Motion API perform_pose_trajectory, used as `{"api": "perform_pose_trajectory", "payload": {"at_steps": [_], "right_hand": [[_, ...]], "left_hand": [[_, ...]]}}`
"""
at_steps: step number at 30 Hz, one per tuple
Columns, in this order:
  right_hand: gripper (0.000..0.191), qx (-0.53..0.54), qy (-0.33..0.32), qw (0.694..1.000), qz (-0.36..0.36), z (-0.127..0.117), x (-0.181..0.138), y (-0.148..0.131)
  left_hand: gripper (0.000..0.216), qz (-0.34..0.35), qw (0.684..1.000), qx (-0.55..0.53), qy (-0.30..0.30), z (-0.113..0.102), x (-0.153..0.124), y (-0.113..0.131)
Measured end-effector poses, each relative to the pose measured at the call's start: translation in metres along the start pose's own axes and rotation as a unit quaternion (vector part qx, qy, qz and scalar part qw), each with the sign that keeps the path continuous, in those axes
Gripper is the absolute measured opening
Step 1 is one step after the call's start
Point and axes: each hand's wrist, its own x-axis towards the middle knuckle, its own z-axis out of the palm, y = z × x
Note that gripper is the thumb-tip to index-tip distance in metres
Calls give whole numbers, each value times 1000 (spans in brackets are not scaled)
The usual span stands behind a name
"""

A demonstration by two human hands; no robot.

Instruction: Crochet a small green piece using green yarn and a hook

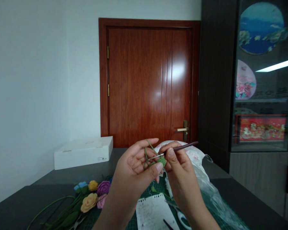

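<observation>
Between my hands, above the table, is a small piece of green crochet work (161, 161). My left hand (139, 163) pinches it between thumb and fingers, and green yarn (146, 154) runs over the raised index finger. In my right hand (176, 163) is a crochet hook (186, 146) with a dark handle, gripped like a pen. Its thin metal shaft points left, across the yarn and beside the green piece. Whether the hook's tip has caught a loop is too small to tell.
Crocheted flowers (89, 202) lie at the left. Below my hands are a written notepad sheet (156, 212), scissors (182, 220) and a green cutting mat (162, 184). Clear plastic wrapping (208, 188) spreads at the right. A white box (84, 153) stands at the back left.
</observation>
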Motion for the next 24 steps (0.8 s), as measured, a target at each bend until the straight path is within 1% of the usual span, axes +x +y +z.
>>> {"api": "perform_pose_trajectory", "payload": {"at_steps": [3, 8, 10, 17, 20, 24], "right_hand": [[21, 13, -10, 1000, 7, 1, -1, 0], [24, 12, -19, 1000, 19, 2, 0, -1], [25, 12, -25, 999, 20, 3, 0, -2], [23, 58, -30, 997, 45, 6, 2, -4], [21, 77, -32, 995, 45, 7, 2, -3], [18, 73, -42, 996, 41, 7, 3, -3]], "left_hand": [[47, 0, 1000, -16, -20, -2, 2, -2], [45, -1, 1000, 2, 5, 1, -1, 2], [46, 1, 1000, -1, -2, 0, -1, 1], [47, -2, 999, -32, -25, -5, 4, -3], [44, -6, 999, -39, -17, -4, 2, -1], [43, -5, 999, -44, -19, -2, 1, 1]]}}
